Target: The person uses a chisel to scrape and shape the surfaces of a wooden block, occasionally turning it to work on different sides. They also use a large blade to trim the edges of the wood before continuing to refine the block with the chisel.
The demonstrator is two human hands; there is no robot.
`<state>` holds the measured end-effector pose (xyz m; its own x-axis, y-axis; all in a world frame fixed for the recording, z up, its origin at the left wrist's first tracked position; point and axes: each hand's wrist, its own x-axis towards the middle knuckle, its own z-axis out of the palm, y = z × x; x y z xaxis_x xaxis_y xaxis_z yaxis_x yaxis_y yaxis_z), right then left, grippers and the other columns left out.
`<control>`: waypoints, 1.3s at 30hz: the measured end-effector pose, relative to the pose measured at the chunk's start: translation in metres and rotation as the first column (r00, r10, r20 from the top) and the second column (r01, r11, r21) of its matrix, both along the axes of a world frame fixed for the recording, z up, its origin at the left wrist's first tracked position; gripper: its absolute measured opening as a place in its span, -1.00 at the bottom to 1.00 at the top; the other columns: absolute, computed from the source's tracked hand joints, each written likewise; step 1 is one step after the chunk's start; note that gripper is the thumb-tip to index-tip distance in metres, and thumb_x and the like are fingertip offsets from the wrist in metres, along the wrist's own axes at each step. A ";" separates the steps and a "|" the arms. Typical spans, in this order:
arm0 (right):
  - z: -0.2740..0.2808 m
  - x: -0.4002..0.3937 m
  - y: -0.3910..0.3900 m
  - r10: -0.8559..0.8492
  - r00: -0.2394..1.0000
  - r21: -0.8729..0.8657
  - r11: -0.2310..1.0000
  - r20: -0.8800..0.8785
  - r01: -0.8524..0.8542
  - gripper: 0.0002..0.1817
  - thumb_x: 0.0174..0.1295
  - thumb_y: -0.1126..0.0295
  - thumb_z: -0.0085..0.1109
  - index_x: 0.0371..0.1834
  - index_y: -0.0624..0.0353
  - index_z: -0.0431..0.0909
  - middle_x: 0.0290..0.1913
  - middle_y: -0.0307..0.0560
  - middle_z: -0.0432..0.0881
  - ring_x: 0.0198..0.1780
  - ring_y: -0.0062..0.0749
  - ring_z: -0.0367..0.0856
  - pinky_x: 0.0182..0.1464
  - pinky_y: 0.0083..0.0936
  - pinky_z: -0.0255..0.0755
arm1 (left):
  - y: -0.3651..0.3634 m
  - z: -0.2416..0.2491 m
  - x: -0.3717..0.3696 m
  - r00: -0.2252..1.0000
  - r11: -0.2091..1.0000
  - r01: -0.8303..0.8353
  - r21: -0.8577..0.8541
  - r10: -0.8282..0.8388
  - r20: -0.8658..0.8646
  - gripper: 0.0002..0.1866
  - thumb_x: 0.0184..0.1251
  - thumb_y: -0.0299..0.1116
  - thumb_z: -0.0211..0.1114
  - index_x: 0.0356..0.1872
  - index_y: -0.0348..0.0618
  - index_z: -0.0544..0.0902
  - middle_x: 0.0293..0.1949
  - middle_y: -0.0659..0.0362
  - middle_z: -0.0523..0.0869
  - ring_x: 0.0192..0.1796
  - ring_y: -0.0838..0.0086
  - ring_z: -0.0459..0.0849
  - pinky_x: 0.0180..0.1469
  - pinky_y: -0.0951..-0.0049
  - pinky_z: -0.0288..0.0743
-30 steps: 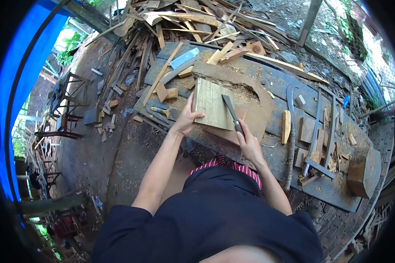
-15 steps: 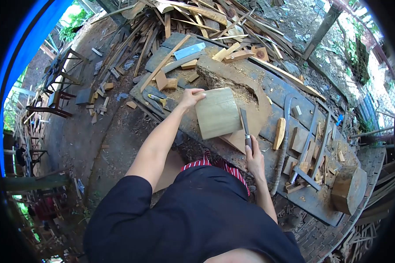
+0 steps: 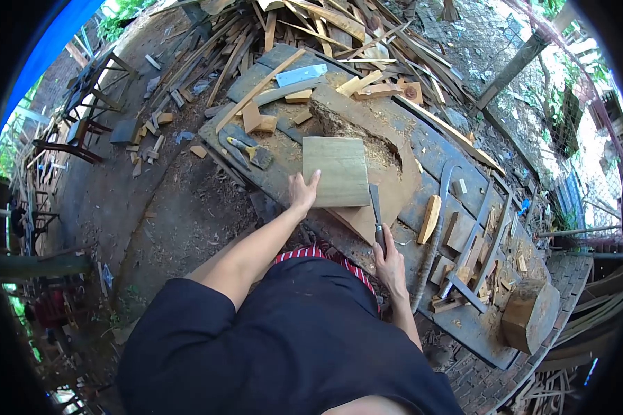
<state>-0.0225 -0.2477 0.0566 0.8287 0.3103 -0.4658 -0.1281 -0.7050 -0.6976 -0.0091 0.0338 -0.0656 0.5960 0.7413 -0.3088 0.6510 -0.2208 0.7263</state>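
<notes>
A squarish, pale greenish-brown wooden board (image 3: 336, 169) is held over the bench by my left hand (image 3: 303, 190). The thumb lies on its face near the lower left edge, and the other fingers are partly hidden at that edge. In my right hand (image 3: 389, 259), closed around the dark handle, is a flat-bladed hand tool (image 3: 376, 207). Its metal blade points away from me, right beside the board's lower right corner. Underneath, a larger brown wooden slab (image 3: 394, 187) with a rough, hollowed edge lies among sawdust.
On the workbench (image 3: 277, 59) lie a paintbrush (image 3: 242, 145), a blue-white block (image 3: 301, 75) and wood offcuts. A curved-handled saw (image 3: 439, 228), a frame saw (image 3: 495, 235) and a thick wood block (image 3: 531, 315) occupy the right side. Scrap wood (image 3: 325, 28) is heaped behind.
My left hand has shifted from the board's upper left corner to its lower left edge. The board now sits straighter in view, and the tool stays beside its lower right corner.
</notes>
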 end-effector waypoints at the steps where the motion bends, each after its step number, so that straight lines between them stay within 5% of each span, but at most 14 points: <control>1: 0.004 0.003 -0.003 0.052 0.999 -0.006 0.999 0.012 -0.052 -0.40 0.43 0.21 0.01 0.54 -0.21 0.18 -0.12 0.31 0.71 -0.09 0.31 0.69 -0.02 0.02 0.51 | 0.010 -0.005 0.001 0.998 0.998 0.053 0.032 -0.054 0.021 -0.16 0.34 0.27 0.20 0.19 -0.47 0.48 0.24 -0.24 0.41 0.33 -0.09 0.41 0.34 0.12 0.31; 4: -0.008 0.006 -0.023 0.216 0.970 -0.024 0.976 0.111 -0.215 -0.38 0.43 0.20 0.02 0.56 -0.18 0.15 -0.07 0.31 0.70 -0.02 0.24 0.69 0.06 -0.13 0.50 | 0.056 0.003 0.011 0.960 0.960 0.280 0.002 -0.280 0.025 -0.17 0.33 0.28 0.22 0.25 -0.37 0.48 0.25 -0.23 0.36 0.35 -0.09 0.37 0.41 0.08 0.26; 6: 0.000 0.002 -0.027 0.232 0.972 -0.011 0.973 0.029 -0.232 -0.39 0.43 0.19 0.03 0.54 -0.16 0.17 0.05 0.33 0.66 0.08 0.28 0.65 0.11 -0.14 0.48 | 0.111 -0.025 0.033 0.856 0.843 0.516 -0.148 -0.511 0.075 -0.25 0.35 0.20 0.24 0.26 -0.31 0.51 0.18 -0.25 0.56 0.24 0.01 0.56 0.33 0.16 0.40; 8: -0.007 -0.005 -0.028 0.225 0.972 0.067 0.971 0.065 -0.229 -0.39 0.42 0.20 0.03 0.53 -0.12 0.16 0.02 0.37 0.66 0.05 0.36 0.62 0.11 -0.02 0.49 | 0.118 0.017 0.049 0.845 0.831 0.533 -0.160 -0.533 0.041 -0.32 0.30 0.10 0.36 0.21 -0.28 0.56 0.05 -0.08 0.72 0.07 0.22 0.69 0.17 0.26 0.51; 10: -0.007 -0.008 -0.030 0.175 0.985 0.036 0.984 -0.005 -0.174 -0.42 0.44 0.23 0.01 0.52 -0.08 0.16 -0.15 0.25 0.71 -0.21 0.14 0.75 -0.13 -0.14 0.59 | 0.132 0.039 0.073 0.797 0.752 0.558 -0.351 -0.604 -0.027 -0.40 0.27 -0.02 0.42 0.20 -0.23 0.57 0.00 0.03 0.73 0.01 0.33 0.69 0.08 0.27 0.55; 13: -0.010 -0.008 -0.033 -0.076 0.992 0.224 0.970 -0.104 0.098 -0.44 0.49 0.31 -0.04 0.53 -0.09 0.13 -0.45 -0.14 0.55 -0.65 -0.56 0.50 -0.57 -0.49 0.44 | 0.134 0.041 0.103 0.797 0.737 0.568 -0.367 -0.603 0.024 -0.49 0.26 -0.26 0.37 0.23 -0.15 0.56 0.12 0.06 0.67 0.15 0.32 0.61 0.21 0.24 0.45; 16: -0.012 0.003 -0.032 -0.075 0.985 0.194 0.975 -0.153 0.105 -0.44 0.48 0.28 -0.04 0.53 -0.07 0.14 -0.43 -0.12 0.55 -0.57 -0.54 0.55 -0.51 -0.47 0.47 | 0.124 0.049 0.133 0.694 0.670 0.689 -0.277 -0.720 -0.016 -0.46 0.29 -0.28 0.20 0.33 -0.04 0.49 0.24 0.07 0.58 0.32 0.25 0.49 0.39 0.03 0.25; 18: -0.013 0.008 -0.025 -0.092 0.980 0.198 0.972 -0.178 0.127 -0.44 0.48 0.27 -0.04 0.52 -0.06 0.15 -0.40 -0.07 0.58 -0.52 -0.45 0.60 -0.45 -0.40 0.49 | 0.094 0.061 0.144 0.688 0.738 0.675 0.019 -0.620 -0.377 -0.47 0.40 -0.06 0.11 0.35 0.05 0.46 0.28 0.12 0.53 0.37 0.23 0.42 0.45 -0.27 0.05; 19: -0.013 0.010 -0.020 -0.092 0.978 0.203 0.970 -0.190 0.130 -0.45 0.47 0.25 -0.03 0.51 -0.06 0.17 -0.37 -0.03 0.61 -0.48 -0.36 0.64 -0.39 -0.34 0.51 | 0.074 0.057 0.143 0.676 0.731 0.682 0.012 -0.624 -0.392 -0.47 0.40 -0.06 0.11 0.35 0.05 0.46 0.28 0.12 0.53 0.37 0.23 0.42 0.45 -0.27 0.05; 21: -0.016 0.016 -0.009 -0.076 0.987 0.214 0.971 -0.143 0.106 -0.45 0.47 0.24 -0.03 0.51 -0.06 0.18 -0.33 0.04 0.63 -0.43 -0.21 0.68 -0.32 -0.27 0.52 | 0.040 0.046 0.137 0.777 0.607 0.629 0.486 -0.473 -0.414 -0.43 0.47 0.10 0.00 0.42 0.20 0.38 0.31 0.16 0.48 0.41 0.20 0.36 0.45 -0.46 -0.20; 24: -0.015 0.018 0.000 -0.054 0.994 0.234 0.969 -0.096 0.075 -0.44 0.46 0.23 -0.01 0.51 -0.06 0.20 -0.25 0.27 0.67 -0.25 0.21 0.71 -0.13 -0.08 0.50 | 0.022 0.015 0.126 0.834 0.519 0.524 0.675 -0.474 -0.282 -0.44 0.52 0.17 -0.08 0.43 0.24 0.35 0.29 0.18 0.46 0.45 0.28 0.28 0.49 -0.43 -0.32; 27: -0.020 0.009 0.004 0.089 0.996 0.185 0.978 0.031 -0.093 -0.40 0.45 0.26 -0.01 0.55 -0.11 0.16 -0.30 0.37 0.67 -0.21 0.32 0.67 -0.12 0.02 0.49 | 0.018 0.011 0.125 0.855 0.538 0.500 0.679 -0.431 -0.288 -0.47 0.54 0.13 -0.09 0.42 0.23 0.37 0.22 0.17 0.48 0.45 0.28 0.27 0.49 -0.41 -0.34; 32: -0.021 0.016 0.016 0.050 0.996 0.204 0.978 -0.079 -0.033 -0.39 0.46 0.26 -0.02 0.56 -0.11 0.13 -0.33 0.34 0.67 -0.25 0.31 0.67 -0.16 0.01 0.51 | 0.015 0.015 0.127 0.880 0.563 0.470 0.680 -0.361 -0.309 -0.48 0.53 0.12 -0.09 0.39 0.22 0.38 0.20 0.16 0.49 0.44 0.26 0.27 0.49 -0.41 -0.32; 39: -0.024 -0.008 0.010 0.065 0.980 0.113 0.990 0.187 -0.088 -0.40 0.45 0.29 0.01 0.54 -0.09 0.17 -0.33 0.28 0.68 -0.31 0.21 0.69 -0.23 0.02 0.56 | 0.017 0.015 0.129 0.881 0.557 0.462 0.690 -0.380 -0.282 -0.52 0.55 0.09 -0.09 0.33 0.17 0.43 0.19 0.14 0.49 0.43 0.22 0.28 0.49 -0.42 -0.34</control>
